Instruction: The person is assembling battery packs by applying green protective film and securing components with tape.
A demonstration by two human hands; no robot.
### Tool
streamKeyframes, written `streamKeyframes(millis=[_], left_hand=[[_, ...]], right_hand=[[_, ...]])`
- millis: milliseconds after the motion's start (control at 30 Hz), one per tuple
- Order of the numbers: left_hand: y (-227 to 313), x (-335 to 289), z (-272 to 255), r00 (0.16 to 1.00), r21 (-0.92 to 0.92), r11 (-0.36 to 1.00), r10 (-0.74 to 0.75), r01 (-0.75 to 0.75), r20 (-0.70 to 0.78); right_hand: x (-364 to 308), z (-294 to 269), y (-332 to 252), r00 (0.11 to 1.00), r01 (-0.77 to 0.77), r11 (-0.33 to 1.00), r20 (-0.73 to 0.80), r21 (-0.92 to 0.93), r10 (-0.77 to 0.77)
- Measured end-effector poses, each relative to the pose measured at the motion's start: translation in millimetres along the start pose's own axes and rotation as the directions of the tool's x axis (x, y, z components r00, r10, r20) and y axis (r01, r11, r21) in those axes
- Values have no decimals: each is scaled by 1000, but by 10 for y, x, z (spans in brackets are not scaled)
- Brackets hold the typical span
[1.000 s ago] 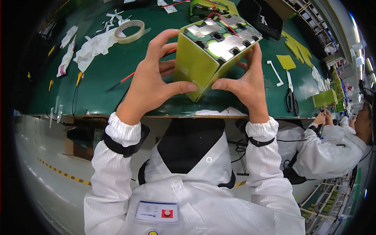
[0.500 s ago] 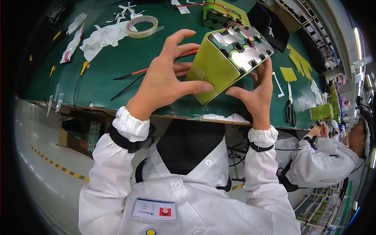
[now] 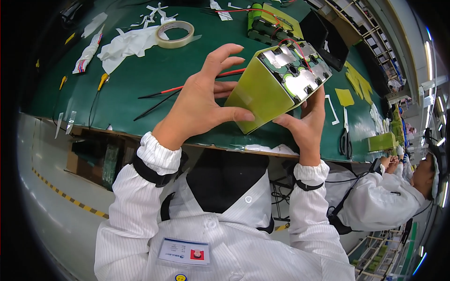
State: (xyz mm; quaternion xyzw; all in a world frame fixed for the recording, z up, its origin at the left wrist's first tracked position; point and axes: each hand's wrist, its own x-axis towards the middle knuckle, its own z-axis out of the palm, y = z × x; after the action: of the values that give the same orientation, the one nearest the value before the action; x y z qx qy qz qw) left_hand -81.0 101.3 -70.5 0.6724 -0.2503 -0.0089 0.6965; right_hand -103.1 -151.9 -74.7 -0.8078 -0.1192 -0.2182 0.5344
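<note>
Battery pack (image 3: 255, 91) tilts between left grip (image 3: 197, 104) and right grip (image 3: 308, 124). The left grip holds its left side, thumb (image 3: 239, 114) on the front; the right grip holds its right side.

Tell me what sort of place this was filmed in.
Probably a factory workshop assembling battery packs: the left hand and right hand hold what looks like a yellow-green battery block over a green workbench, another person in white is at the right, and black-and-yellow tape marks the floor.
</note>
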Motion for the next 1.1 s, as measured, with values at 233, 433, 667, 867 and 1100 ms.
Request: streamKeyframes(millis=[233,433,667,867,1100], left_hand=[[11,-29,23,998,50,997,65,-66,15],[180,-544,-27,971,426,890,220,-161,-92],[232,-938,186,947,506,858,230,-88,-226],[212,-405,413,951,590,791,284,-162,-120],[83,-1,588,948,352,914,272,-200,-167]], right_hand=[[-13,-22,-8,1000,12,1000,-15,-16,-13],[-168,-251,-78,977,-53,997,-212,-65,38],[-262,-431,-136,938,-250,964,-227,86,263],[287,-466,69,928,-368,875,189,315,322],[397,-476,-70,901,-387,835,352,391,253]])
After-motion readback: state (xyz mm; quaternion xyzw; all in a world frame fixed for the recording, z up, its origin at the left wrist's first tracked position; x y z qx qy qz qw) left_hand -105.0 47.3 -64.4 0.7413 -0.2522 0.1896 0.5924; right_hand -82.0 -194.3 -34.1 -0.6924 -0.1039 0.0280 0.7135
